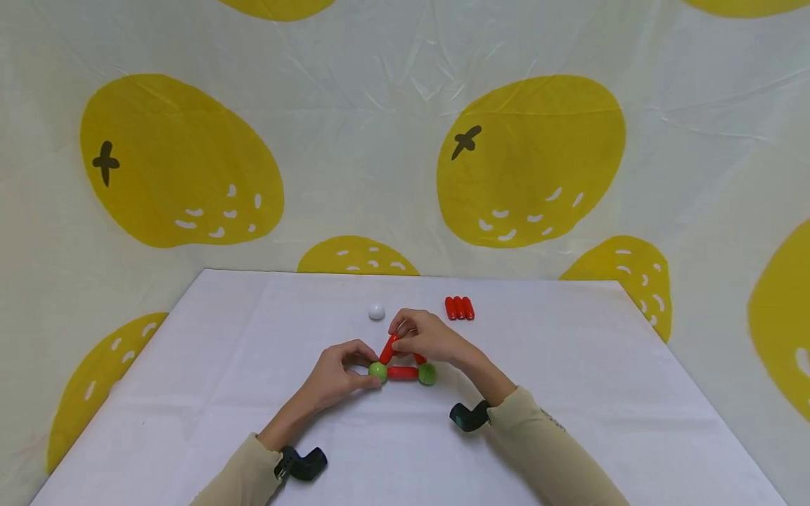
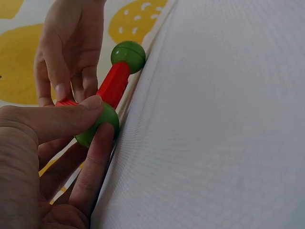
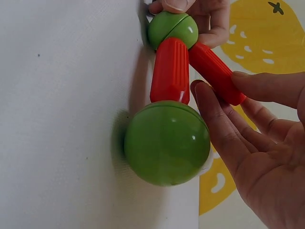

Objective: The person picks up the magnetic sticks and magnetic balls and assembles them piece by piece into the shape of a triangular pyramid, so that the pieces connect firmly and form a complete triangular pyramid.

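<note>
My left hand [image 1: 338, 370] pinches a green ball [image 1: 377, 372] between thumb and fingers, low over the white table. In my right hand [image 1: 430, 336] a ribbed red rod [image 3: 217, 74] is held by thumb and fingertips. This rod leans up and away, its near end against the left green ball. Another red rod [image 1: 403, 373] joins that ball to a second green ball [image 1: 427, 374] on the right. Part of one more red rod [image 1: 420, 359] shows by the right ball, the rest of it hidden behind my right hand.
A white ball [image 1: 376, 312] sits toward the back of the table [image 1: 569, 365]. To its right, three red rods [image 1: 459, 308] lie side by side. Behind the table hangs a pale cloth [image 1: 354, 140] printed with yellow fruit.
</note>
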`<state>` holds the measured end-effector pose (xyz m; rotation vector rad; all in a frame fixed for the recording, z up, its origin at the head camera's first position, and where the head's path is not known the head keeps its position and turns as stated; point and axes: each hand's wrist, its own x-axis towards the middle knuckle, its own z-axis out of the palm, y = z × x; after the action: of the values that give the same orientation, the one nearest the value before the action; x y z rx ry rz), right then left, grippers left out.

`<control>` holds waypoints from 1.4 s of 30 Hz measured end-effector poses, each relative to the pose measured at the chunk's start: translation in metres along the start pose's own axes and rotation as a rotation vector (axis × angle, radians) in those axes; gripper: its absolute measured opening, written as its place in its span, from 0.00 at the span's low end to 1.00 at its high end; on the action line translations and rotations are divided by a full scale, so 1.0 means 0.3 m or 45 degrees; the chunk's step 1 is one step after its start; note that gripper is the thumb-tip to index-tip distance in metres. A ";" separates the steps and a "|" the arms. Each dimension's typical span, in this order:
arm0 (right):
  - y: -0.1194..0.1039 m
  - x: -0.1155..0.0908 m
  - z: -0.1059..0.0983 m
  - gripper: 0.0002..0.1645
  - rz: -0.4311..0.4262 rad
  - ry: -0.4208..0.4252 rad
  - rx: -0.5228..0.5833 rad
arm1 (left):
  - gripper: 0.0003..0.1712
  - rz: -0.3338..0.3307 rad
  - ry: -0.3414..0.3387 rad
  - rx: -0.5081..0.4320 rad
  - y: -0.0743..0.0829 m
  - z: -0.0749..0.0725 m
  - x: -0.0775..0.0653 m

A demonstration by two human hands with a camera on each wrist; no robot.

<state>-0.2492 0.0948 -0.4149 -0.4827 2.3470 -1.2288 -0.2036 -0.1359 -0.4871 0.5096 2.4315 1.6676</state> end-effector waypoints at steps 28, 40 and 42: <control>0.122 -0.075 -0.075 0.21 0.204 0.129 0.112 | 0.17 -0.030 -0.013 0.028 -0.012 0.000 0.002; 0.132 -0.066 -0.042 0.26 0.265 0.097 0.083 | 0.17 -0.003 -0.011 0.052 -0.002 -0.001 -0.002; 0.132 -0.066 -0.038 0.26 0.269 0.101 0.082 | 0.17 -0.004 -0.009 0.052 -0.005 -0.001 -0.004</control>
<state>-0.2426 0.1339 -0.4377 -0.1625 2.3457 -1.2389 -0.2030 -0.1372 -0.4883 0.5154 2.4646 1.6157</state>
